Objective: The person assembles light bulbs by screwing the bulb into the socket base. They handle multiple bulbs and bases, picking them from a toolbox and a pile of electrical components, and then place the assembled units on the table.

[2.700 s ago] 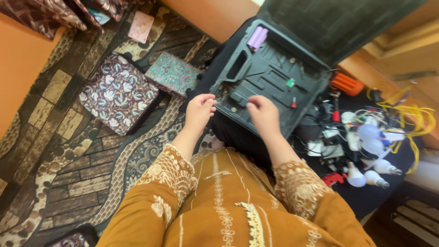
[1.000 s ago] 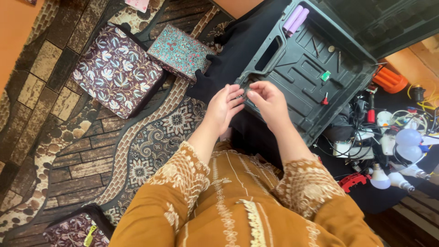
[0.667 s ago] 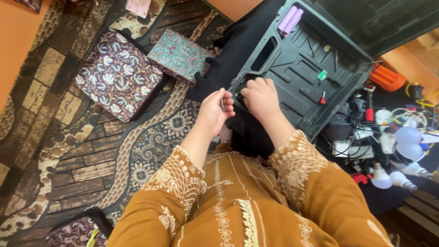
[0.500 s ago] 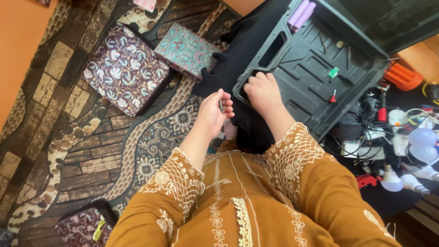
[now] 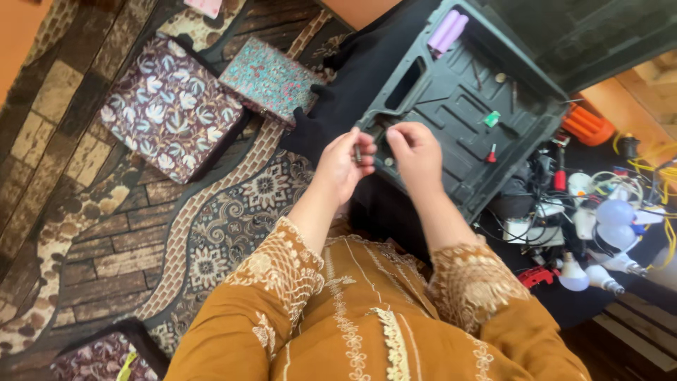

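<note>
My left hand (image 5: 342, 168) is raised in front of me, pinching a small dark metal bit (image 5: 358, 152) upright between its fingers. My right hand (image 5: 416, 154) is lifted close beside it, fingertips curled together; whether they hold a small piece is too small to tell. Both hands hover over the near corner of an open dark grey tool case (image 5: 462, 92). In the case lie two lilac cylinders (image 5: 446, 32), a small green piece (image 5: 491, 118) and a red-handled bit (image 5: 491, 152).
Two floral fabric-covered boxes (image 5: 168, 106) (image 5: 271, 79) lie on the patterned carpet to the left. To the right sit white light bulbs (image 5: 589, 275), tangled wires, yellow cable (image 5: 663, 176) and an orange part (image 5: 589, 125). A black cloth (image 5: 352, 77) lies under the case.
My right hand has lifted out of the case's near corner and come up beside my left hand, which still pinches the small bit. The view shifted slightly.
</note>
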